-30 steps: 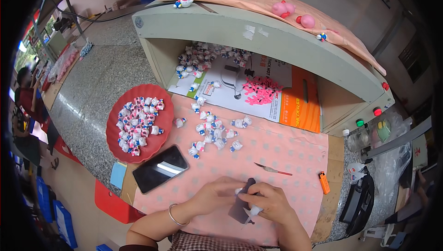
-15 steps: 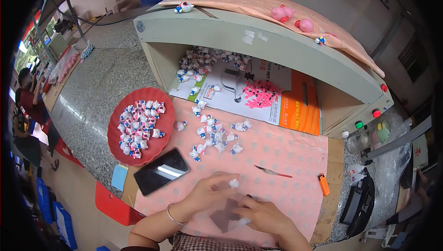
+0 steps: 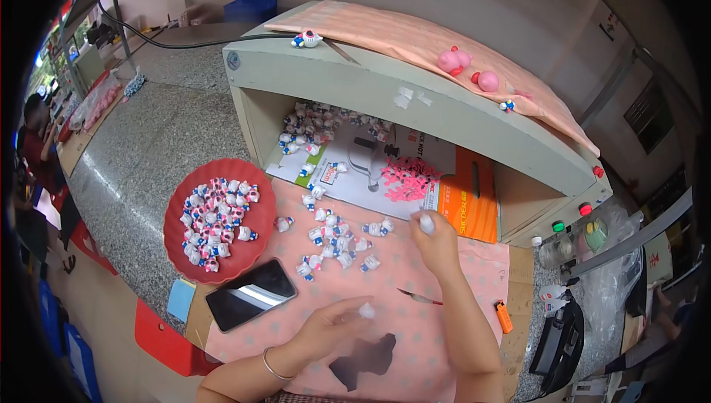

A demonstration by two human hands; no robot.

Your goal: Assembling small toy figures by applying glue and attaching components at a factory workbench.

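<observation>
My right hand [image 3: 435,239] reaches forward over the pink dotted cloth [image 3: 437,329] and pinches a small white figurine [image 3: 426,223] near the printed card sheet [image 3: 370,173]. My left hand [image 3: 335,327] hovers low near me, its fingertips closed on another small white piece [image 3: 366,310]. A loose cluster of small white, blue and pink figurines [image 3: 337,244] lies between the two hands. A dark flat scrap [image 3: 364,358] lies on the cloth under my left hand.
A red plate [image 3: 253,231] heaped with figurines sits at the left, a black phone [image 3: 250,294] beside it. A thin brush [image 3: 418,297] and an orange lighter [image 3: 503,317] lie at the right. More figurines [image 3: 318,125] pile inside the open box shelf [image 3: 385,81]. A person [image 3: 41,144] sits far left.
My hands were together over the dark scrap near me. Now my right hand has moved forward to the card sheet with a white figurine, and my left stays back holding a small piece.
</observation>
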